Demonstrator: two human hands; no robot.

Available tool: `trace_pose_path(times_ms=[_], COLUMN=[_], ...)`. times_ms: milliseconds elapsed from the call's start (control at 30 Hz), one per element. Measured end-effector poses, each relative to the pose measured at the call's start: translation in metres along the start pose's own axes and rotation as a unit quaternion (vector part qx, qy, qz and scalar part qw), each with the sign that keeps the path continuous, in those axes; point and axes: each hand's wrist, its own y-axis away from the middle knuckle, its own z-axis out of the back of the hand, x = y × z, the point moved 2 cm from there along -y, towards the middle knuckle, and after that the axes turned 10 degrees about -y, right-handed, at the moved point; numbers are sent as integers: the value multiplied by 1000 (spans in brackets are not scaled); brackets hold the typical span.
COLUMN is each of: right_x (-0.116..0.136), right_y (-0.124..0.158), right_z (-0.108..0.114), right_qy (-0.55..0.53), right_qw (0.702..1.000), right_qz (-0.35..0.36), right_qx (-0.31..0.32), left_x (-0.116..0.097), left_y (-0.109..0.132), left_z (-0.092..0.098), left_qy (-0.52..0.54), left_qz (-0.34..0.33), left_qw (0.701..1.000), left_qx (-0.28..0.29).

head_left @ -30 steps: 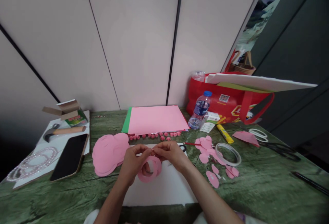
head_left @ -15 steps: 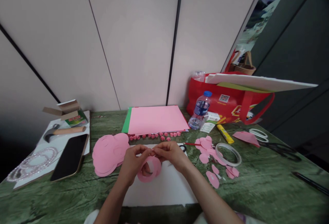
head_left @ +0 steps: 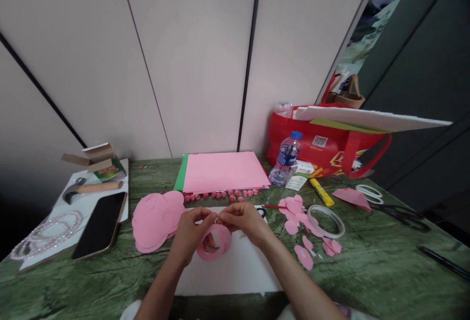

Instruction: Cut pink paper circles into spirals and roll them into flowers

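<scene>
My left hand [head_left: 191, 232] and my right hand [head_left: 244, 221] meet above a white sheet [head_left: 235, 266] near the table's front edge. Both pinch the top of a curled pink paper piece [head_left: 216, 243] that hangs between them as a loop. The fingertips of both hands are closed on it and nearly touch each other. To the left lies a pile of pink paper circles [head_left: 156, 218]. Small pink petal cut-outs [head_left: 299, 214] lie to the right, beside a ring of clear tape [head_left: 326, 219].
A stack of pink and green paper [head_left: 222, 170] and a row of small pink pom-poms [head_left: 220, 194] lie behind the hands. A phone [head_left: 101, 223], hammer [head_left: 91, 188] and beads [head_left: 47, 232] sit at the left. A water bottle [head_left: 286, 158], red bag [head_left: 330, 146], glue stick [head_left: 321, 191] and scissors [head_left: 402, 212] stand at the right.
Both hands stay in almost the same place, with only small finger shifts on the pink curl. Nothing else has moved.
</scene>
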Motion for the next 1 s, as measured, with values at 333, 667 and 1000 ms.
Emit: trace_pose_path(times_ms=[333, 667, 1000], right_x=[4, 2, 1], right_y=[1, -1, 0], right_z=[-1, 3, 2], right_qy=[0, -63, -65], right_qw=[1000, 997, 997], right_qz=[6, 23, 20], right_qx=[-29, -40, -33], left_x=[-1, 1, 1], left_y=[1, 0, 0], left_z=[-2, -2, -3], left_qy=[6, 0, 3], left_qz=[-5, -6, -6], left_qw=[1000, 1000, 1000], left_qx=[12, 17, 21])
